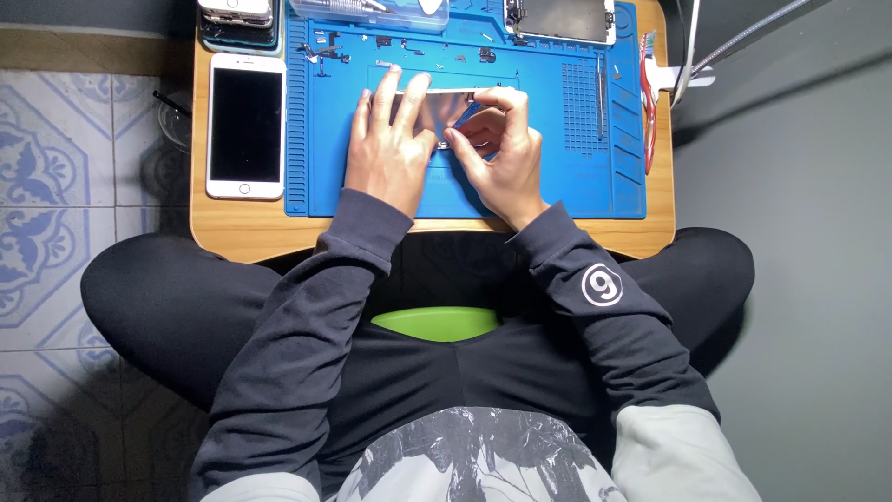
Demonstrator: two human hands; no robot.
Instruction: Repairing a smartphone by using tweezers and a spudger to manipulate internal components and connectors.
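A silver phone body (446,102) is pinned flat mid blue mat (557,177) by the left hand (388,139), fingers spread. It's pinched at its edge by the right hand (497,149); what's btwn the fingertips can't be told. White phone (245,125) lies left on the wooden table (214,223); small parts (325,46) up top, red tweezers (648,112) at right.

**A:** so what can't you make out here?

**Me:** most of the phone body (446,102), my left hand (386,149) lies flat over it. Whatever my right hand (502,153) pinches at its edge is too tiny to tell.

**A:** and further out?

**Me:** beyond my fingertips the opened phone (559,19) and clear case (372,11) get cut off by the top edge. The little parts (325,48) past my left hand? Just specks.
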